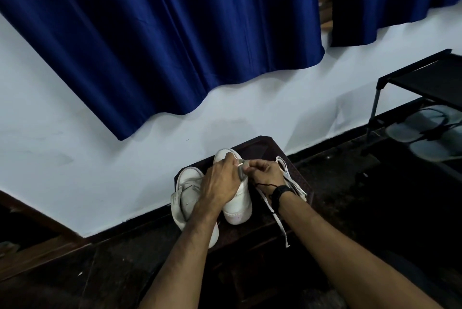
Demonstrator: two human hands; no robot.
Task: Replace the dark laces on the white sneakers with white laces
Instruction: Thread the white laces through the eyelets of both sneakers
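Two white sneakers stand side by side on a small dark stool point(265, 148). The left sneaker point(186, 196) has no lace that I can see. My left hand point(221, 182) grips the right sneaker point(238, 205) across its tongue and eyelets. My right hand point(266, 173) pinches a white lace end point(240, 164) at the sneaker's upper eyelets, fingertips almost touching my left hand. A bunch of white laces point(291, 181) lies on the stool under my right wrist, and one lace strand point(277, 221) trails over the stool's front edge.
A white wall with hanging blue curtains point(160, 41) is right behind the stool. A black shoe rack point(420, 88) with pale sandals point(425, 131) stands at the right. The floor is dark; a brown wooden frame point(30, 218) sits at the lower left.
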